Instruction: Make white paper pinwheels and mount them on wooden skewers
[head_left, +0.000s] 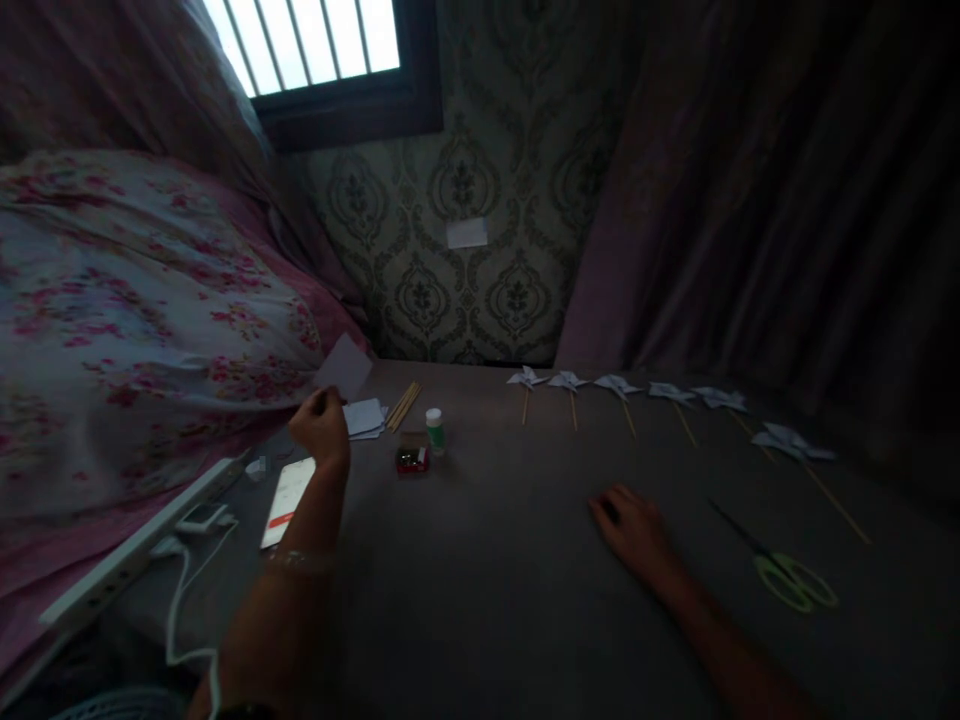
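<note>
Holds a thin, squarish white paper sheet (345,365) pinched between the thumb and fingers of the left hand (321,425), raised just beside a small stack of white papers (365,417) at the left of the grey flat-topped bench (487,570). Rests the right hand (630,528) well apart, fingers loosely curled, with no object visible; cannot tell of anything hidden under the palm.

Could crease the sheet by pinching too hard, or bend a corner by brushing against the pink floral cloth (157,290) behind. Could topple the upright white-capped green tube (435,430), spill the small open red box (412,462) or scatter the thin pale wooden sticks (405,406) by swinging the left forearm rightward. Could drag the lit rectangular phone (287,500), partly covered from view, by pulling that forearm back low. Could catch the dark blades of the green-handled scissors (795,583) by sliding the right hand sideways, or knock the 6 white paper pinwheels (616,386) by reaching too far forward in dim light.
</note>
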